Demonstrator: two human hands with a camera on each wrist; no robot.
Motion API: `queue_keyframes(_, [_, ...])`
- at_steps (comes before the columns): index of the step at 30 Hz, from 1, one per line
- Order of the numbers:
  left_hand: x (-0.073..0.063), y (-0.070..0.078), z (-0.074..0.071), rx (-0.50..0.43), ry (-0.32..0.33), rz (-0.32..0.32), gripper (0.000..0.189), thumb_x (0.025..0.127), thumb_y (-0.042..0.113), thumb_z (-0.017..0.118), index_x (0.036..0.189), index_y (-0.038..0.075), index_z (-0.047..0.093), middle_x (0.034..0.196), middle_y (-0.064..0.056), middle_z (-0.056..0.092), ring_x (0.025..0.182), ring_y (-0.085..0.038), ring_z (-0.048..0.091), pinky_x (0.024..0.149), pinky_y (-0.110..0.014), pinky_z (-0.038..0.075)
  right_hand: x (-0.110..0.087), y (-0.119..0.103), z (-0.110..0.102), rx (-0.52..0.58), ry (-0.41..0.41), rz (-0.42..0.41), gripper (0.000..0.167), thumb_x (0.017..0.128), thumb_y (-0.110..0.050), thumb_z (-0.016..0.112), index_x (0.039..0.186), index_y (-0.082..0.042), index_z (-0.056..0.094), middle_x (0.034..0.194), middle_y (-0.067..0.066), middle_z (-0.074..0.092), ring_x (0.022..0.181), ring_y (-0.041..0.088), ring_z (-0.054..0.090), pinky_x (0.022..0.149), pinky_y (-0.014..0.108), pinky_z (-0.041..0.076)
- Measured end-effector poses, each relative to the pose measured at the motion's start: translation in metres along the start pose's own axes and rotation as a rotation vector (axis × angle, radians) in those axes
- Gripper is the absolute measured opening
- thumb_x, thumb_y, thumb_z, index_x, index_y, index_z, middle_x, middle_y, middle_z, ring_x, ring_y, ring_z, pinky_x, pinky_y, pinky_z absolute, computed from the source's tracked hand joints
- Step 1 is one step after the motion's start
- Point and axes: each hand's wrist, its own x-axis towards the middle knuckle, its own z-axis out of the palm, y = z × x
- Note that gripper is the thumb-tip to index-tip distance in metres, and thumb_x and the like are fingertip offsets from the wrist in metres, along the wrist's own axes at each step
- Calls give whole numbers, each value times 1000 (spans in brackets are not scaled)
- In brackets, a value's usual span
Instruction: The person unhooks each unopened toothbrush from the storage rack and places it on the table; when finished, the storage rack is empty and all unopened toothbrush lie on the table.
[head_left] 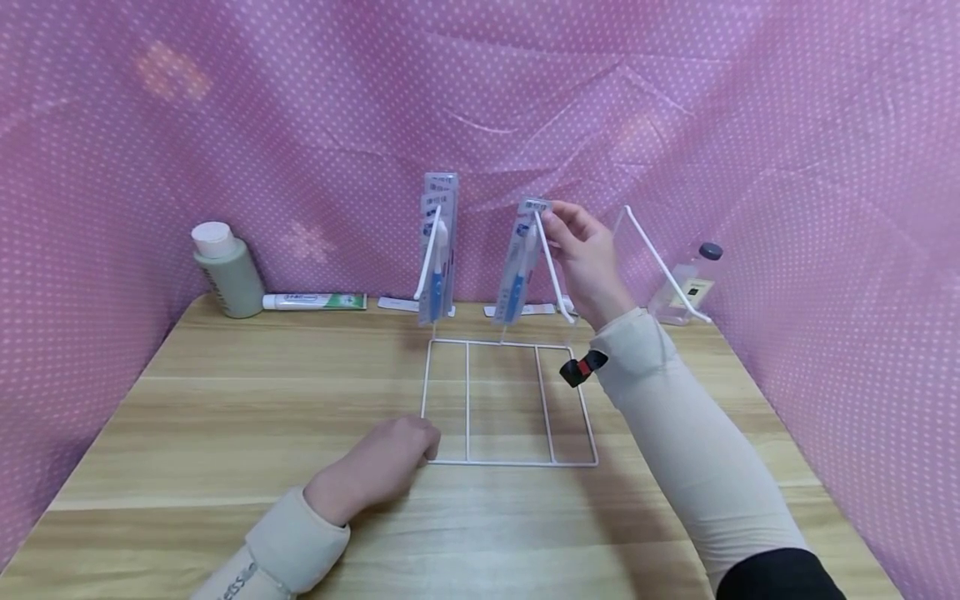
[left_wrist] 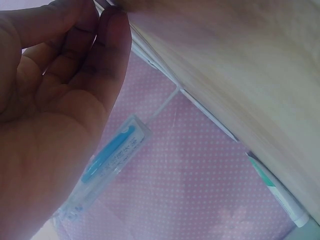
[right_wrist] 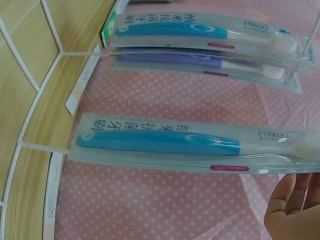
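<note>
A white wire display rack stands on the table with three arms angled toward me. At its front left corner my left hand pinches the wire between thumb and fingers. My right hand reaches to the middle arm and pinches the top edge of a packaged blue toothbrush, which hangs there nearly upright. From the left arm hang several more packs, among them a blue toothbrush and a purple toothbrush. The right arm carries nothing.
A green bottle with a white cap and a toothpaste tube are at the back left. Flat white boxes lie behind the rack. A clear bottle with a black cap stands back right, before the pink dotted curtain.
</note>
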Motion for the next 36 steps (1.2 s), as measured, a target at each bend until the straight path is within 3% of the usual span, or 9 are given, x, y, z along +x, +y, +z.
queue_keyframes(18, [-1, 0, 0, 6, 7, 14, 33, 81, -14, 67, 73, 16, 56, 72, 8, 53, 67, -7, 47, 59, -24, 43, -20, -4, -9, -86, -95, -21, 9, 103, -16, 69, 112, -16, 69, 110, -3, 71, 101, 13, 69, 97, 29, 56])
queue_keyframes(27, [0, 1, -3, -18, -25, -25, 33, 84, -14, 63, 72, 16, 55, 71, 8, 49, 67, -9, 43, 60, -24, 40, -48, -13, -16, -82, -195, -29, 11, 104, -12, 66, 115, -13, 68, 108, -1, 70, 94, 13, 65, 86, 24, 56])
queue_keyframes(36, [0, 2, -1, -22, -28, -39, 33, 82, -14, 63, 71, 16, 56, 71, 8, 49, 67, -9, 43, 59, -24, 40, -78, -18, -26, -152, -281, -53, 12, 106, -13, 63, 114, -17, 70, 114, -2, 72, 106, 15, 66, 95, 29, 54])
